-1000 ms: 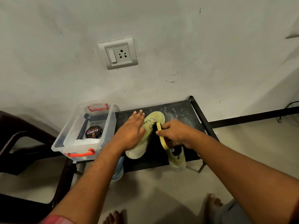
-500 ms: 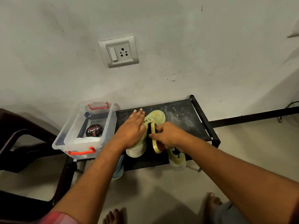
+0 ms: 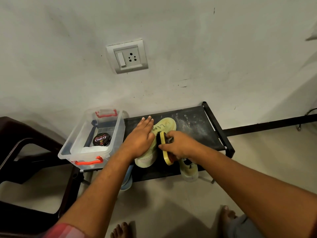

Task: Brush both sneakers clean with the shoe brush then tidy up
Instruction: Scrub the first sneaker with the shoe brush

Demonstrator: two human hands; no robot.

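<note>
Sneaker (image 3: 165,123): mid rack (image 3: 193,124), toe to wall; soft, probably light, may slide.
Left hand (image 3: 140,134): fingers flat, pressing upper.
Right hand (image 3: 178,145): fingers curled round shoe brush (image 3: 167,157); stiff back the likely best hold.
Second sneaker (image 3: 189,171): front edge.

Clear glossy plastic box (image 3: 116,133); dusty matt black rack (image 3: 197,124).
</note>
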